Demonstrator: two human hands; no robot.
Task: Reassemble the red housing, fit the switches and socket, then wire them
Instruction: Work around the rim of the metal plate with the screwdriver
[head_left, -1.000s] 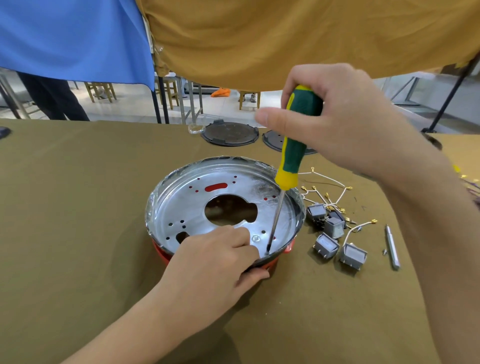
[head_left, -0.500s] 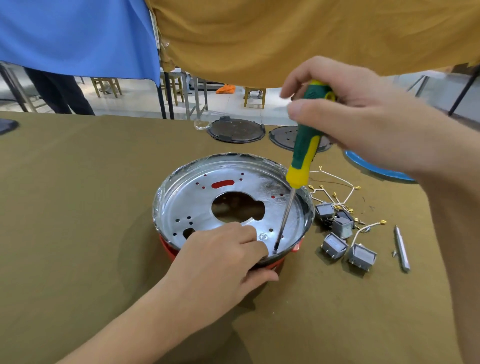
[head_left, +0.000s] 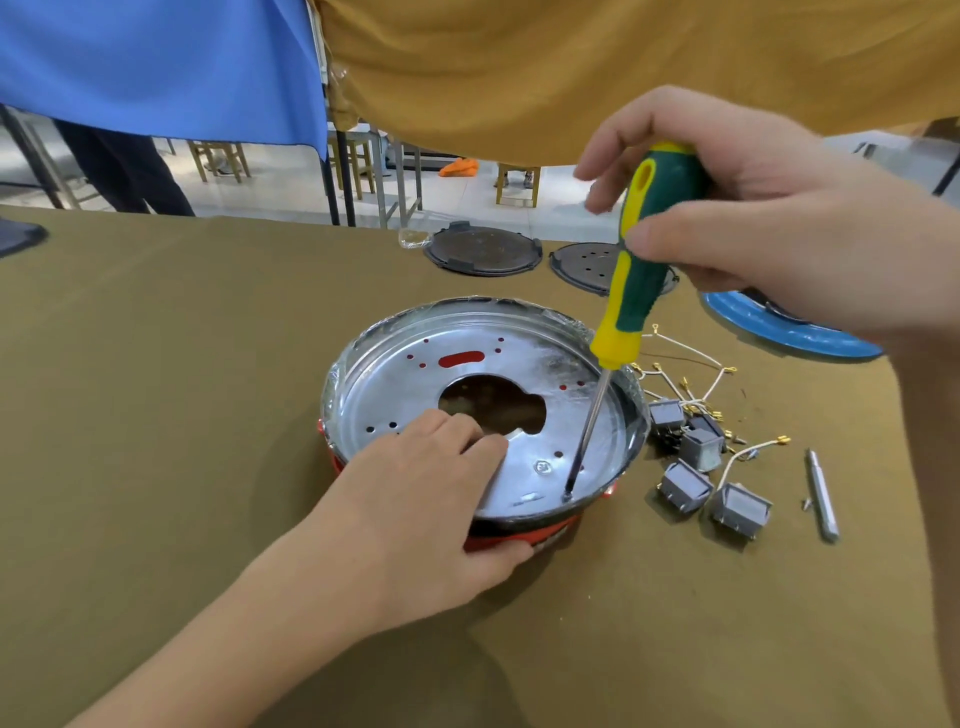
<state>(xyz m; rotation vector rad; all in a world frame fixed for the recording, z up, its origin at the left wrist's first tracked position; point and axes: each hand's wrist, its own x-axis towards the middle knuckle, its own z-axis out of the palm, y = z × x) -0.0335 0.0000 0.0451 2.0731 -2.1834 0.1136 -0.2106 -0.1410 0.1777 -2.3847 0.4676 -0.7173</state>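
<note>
Soft daylight from the open background lights the scene evenly; glare streaks the silver plate (head_left: 524, 364), hands cast faint shadows, and wide-angle distortion bends the edges.

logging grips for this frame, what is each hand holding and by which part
The right hand holds the screwdriver by its green and yellow handle. The left hand steadies the red housing, fingers on the metal plate, thumb against the side.
</note>
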